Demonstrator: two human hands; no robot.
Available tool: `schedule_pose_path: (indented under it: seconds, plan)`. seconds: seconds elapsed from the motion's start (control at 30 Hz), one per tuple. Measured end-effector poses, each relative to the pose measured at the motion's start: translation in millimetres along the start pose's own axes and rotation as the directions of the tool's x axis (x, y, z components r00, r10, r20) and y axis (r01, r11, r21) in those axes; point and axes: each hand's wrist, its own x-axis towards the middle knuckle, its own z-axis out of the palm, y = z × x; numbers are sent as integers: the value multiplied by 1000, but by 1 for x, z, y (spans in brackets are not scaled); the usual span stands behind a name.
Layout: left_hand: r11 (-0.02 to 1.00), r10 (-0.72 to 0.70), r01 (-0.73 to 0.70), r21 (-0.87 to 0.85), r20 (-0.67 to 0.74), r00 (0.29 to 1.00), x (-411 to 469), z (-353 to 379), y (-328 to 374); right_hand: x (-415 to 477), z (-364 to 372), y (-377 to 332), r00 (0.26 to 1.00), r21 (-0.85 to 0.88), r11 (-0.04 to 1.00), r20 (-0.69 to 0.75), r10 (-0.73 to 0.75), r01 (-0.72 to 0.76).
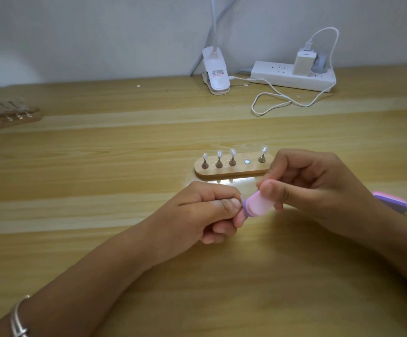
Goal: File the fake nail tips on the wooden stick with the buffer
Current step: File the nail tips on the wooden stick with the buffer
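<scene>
While the right hand grips the pink buffer, left hand pinches a nail tip, lamp clip label unreadable.

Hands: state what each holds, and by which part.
Right hand pinches the pink buffer by its upper-right end; left hand pinches a nail tip, mostly hidden.

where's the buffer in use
Head view, centre: the right hand grips the buffer against a nail tip pinched in the left hand, near the wooden stand.

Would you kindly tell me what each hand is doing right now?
Left hand: pinching a nail tip, mostly hidden.
Right hand: gripping the pink buffer.
</scene>
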Motion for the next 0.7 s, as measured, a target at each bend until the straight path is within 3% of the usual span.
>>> schedule_pose_path:
  seconds: [0.13, 0.27, 0.37, 0.7]
  plan:
    - [1000, -6, 6, -18, -5, 1000, 0, 1, 1, -2, 5, -2, 999, 29, 1000, 53, 1, -3]
    - [999, -10, 10, -32, 0, 1000, 0, 1, 1, -1, 0, -2, 1000, 8, 1000, -7, -4, 4]
    - [998, -12, 12, -57, -3, 1000, 0, 1, 1, -2, 6, -3, 997, -30, 999, 69, -17, 20]
    - [998, -25, 25, -50, 1, 1000, 1, 1, 2, 1, 2, 1, 999, -39, 998, 23, -43, 43]
